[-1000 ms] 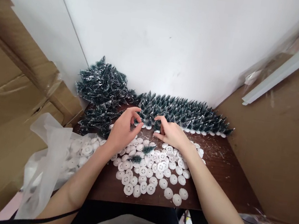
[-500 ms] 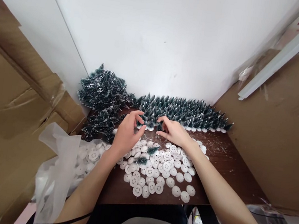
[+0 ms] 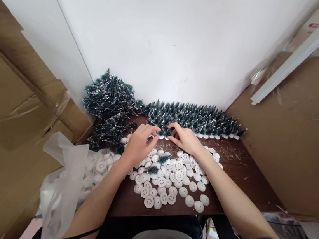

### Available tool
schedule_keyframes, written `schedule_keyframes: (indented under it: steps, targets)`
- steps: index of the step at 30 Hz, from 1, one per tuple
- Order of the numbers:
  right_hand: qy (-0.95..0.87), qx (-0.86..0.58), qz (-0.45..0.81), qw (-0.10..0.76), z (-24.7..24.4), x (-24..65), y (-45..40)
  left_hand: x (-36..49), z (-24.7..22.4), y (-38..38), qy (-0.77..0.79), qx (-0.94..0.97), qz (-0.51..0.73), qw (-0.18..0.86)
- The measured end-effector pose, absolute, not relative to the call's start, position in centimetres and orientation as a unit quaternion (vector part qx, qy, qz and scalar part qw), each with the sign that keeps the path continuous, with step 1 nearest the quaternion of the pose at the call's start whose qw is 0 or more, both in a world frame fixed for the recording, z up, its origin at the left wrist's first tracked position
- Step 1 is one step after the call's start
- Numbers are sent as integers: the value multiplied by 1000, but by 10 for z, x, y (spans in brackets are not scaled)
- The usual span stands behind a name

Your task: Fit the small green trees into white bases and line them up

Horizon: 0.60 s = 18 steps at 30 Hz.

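Small dark green trees on white bases (image 3: 197, 118) stand in packed rows along the wall. At the near edge of these rows is my left hand (image 3: 141, 142), its thumb and fingers curved and a little apart beside a small tree (image 3: 162, 131). Facing it from the right, my right hand (image 3: 184, 139) has its thumb and index finger apart around the side of a tree at the row's front. Nearer to me lie many white round discs (image 3: 179, 175), with two loose trees (image 3: 152, 170) on top of them.
A heap of baseless trees (image 3: 108, 95) fills the back left of the brown table (image 3: 248, 178). A translucent bag (image 3: 65, 177) with white discs lies at the left. Cardboard stands on the left (image 3: 9, 123) and right (image 3: 300, 146).
My left hand has moved slightly right and down, nearer the front trees. My right hand stays almost in place. The view has shifted a little.
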State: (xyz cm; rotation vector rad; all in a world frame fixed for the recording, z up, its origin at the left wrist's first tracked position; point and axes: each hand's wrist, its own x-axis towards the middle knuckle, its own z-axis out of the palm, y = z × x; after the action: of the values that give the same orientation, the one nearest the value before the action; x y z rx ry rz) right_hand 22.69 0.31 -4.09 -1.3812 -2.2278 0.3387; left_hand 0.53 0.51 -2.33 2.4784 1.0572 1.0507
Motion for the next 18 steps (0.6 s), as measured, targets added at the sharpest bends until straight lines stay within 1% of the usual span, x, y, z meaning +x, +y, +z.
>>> schedule_keyframes:
  steps: [7, 11, 16, 18]
  targets:
    - [-815, -494, 134, 273, -43, 227, 4, 9, -22, -2, 281, 917, 231, 164]
    - [-812, -502, 105, 278, -41, 228, 2, 9, -21, -3, 267, 926, 193, 184]
    - [-805, -470, 75, 356, -38, 228, 0, 9, -23, -4, 260, 933, 153, 197]
    - [-817, -448, 59, 357, -38, 227, 0, 9, -23, -4, 259, 935, 146, 195]
